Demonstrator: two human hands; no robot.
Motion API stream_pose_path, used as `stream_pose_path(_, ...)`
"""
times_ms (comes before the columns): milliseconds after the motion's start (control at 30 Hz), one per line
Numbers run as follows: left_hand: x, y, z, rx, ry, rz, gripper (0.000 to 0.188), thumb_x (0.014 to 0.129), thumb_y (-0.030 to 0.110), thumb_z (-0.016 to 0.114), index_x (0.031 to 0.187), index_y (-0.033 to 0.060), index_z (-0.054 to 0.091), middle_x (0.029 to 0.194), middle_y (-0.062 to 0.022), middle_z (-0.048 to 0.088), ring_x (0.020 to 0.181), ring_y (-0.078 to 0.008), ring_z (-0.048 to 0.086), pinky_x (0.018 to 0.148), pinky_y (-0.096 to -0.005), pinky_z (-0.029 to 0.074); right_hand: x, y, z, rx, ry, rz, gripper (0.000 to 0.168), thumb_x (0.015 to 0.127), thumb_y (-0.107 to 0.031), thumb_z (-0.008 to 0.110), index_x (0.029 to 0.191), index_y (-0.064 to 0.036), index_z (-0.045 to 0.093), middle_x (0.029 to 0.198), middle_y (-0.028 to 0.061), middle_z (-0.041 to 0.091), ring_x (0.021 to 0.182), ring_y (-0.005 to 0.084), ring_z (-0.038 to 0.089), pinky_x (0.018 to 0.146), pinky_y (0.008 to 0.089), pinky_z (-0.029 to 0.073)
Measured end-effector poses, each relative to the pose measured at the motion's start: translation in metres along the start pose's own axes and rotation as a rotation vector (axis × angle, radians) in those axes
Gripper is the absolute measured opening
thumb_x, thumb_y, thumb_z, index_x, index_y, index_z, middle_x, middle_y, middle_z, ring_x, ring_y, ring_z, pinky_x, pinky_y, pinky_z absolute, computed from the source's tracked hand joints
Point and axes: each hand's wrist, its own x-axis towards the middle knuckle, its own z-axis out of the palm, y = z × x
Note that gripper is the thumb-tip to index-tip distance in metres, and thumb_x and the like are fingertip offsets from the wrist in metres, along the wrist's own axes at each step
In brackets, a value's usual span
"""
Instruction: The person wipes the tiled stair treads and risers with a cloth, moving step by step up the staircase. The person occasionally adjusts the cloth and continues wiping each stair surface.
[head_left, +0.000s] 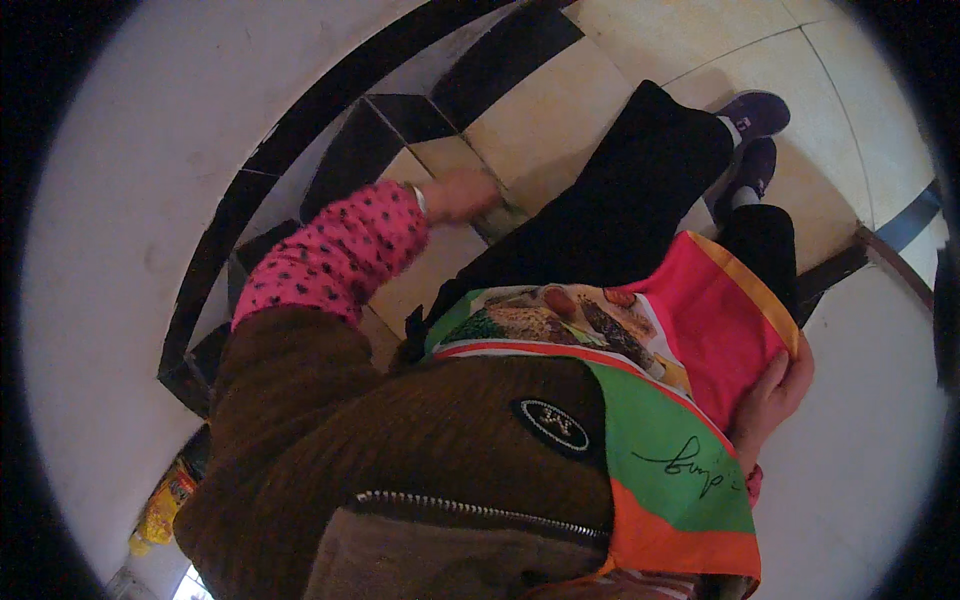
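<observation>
My left hand (466, 196) is blurred and curled, held out to the left of my black trousers (637, 180) above the floor tiles. A pink oversleeve with dark spots (337, 251) covers that forearm. Just beyond the fingers is a small greenish blur (504, 221); whether it is held or lies on the floor cannot be told. At my right side, my right hand (776, 394) grips the edge of a colourful apron (712, 330), thumb over its pink-red part. The apron has a yellow hem, a food picture and green and orange areas with writing.
A pale wall (135, 187) curves along the left above a black skirting (247, 161). Beige floor tiles (555, 105) with dark border tiles lie around my purple shoes (757, 116). A yellow packet (166, 506) is at lower left. Another pale surface (855, 420) is at right.
</observation>
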Motion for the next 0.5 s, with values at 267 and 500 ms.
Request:
stream_pose_path(267,-0.010,-0.016,-0.043,0.202,-0.021,-0.112,0.012,0.073,0.016,0.064,0.078,0.0079,0.071,0.082,-0.0172,0.068,0.085,-0.0370,0.066,0.070,-0.0467,0.053,0.000,-0.006,0.000,-0.050,0.012,0.030,0.034,0.098,-0.018,0.049,0.125,0.000,0.056,0.125,0.0166,0.058,0.115,0.0317,0.053,0.100,0.0396,0.040)
stream_pose_path(500,0.050,-0.021,-0.020,0.057,0.027,-0.468,0.014,0.075,0.013,0.064,0.086,0.0059,0.068,0.087,-0.0166,0.067,0.095,-0.0328,0.066,0.073,-0.0480,0.053,-0.001,0.003,-0.001,-0.059,-0.012,0.052,0.035,0.098,-0.018,0.049,0.126,0.002,0.054,0.126,0.0177,0.056,0.116,0.0322,0.052,0.102,0.0402,0.038)
